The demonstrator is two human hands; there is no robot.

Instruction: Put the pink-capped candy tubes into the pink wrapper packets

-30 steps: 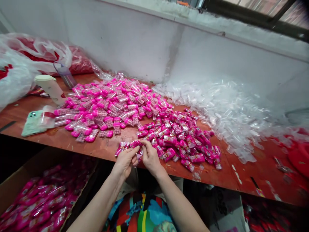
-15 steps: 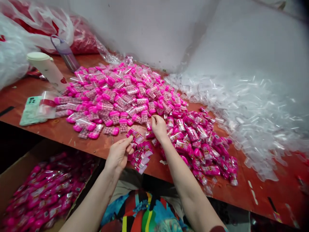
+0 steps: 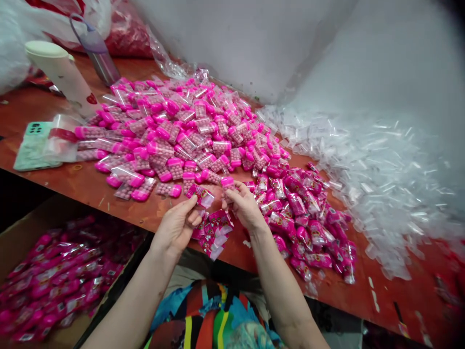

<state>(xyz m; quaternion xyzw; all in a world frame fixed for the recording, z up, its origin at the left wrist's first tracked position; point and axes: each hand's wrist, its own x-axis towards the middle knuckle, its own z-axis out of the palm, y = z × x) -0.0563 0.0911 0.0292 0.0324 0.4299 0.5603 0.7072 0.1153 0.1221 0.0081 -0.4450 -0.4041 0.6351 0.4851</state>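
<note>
The right hand (image 3: 247, 205) has drawn back slightly, its pinched grip now showing a pink-capped bottle (image 3: 227, 183), long axis running away from the wearer, cap foremost, just right of the printed wrapper (image 3: 202, 196) the left hand (image 3: 178, 225) pinches slantwise above the desk (image 3: 87, 186).

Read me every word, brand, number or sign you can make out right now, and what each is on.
No words or numbers can be read.
Wrapper in the left hand: printed, too small and blurred.
Loose wrappers beside that hand: printed, too small.
Wrapped packs on the right: printed, too small.
Boxed packs: printed, blurred.
Pale cup: a red mark, no readable lettering.
</note>
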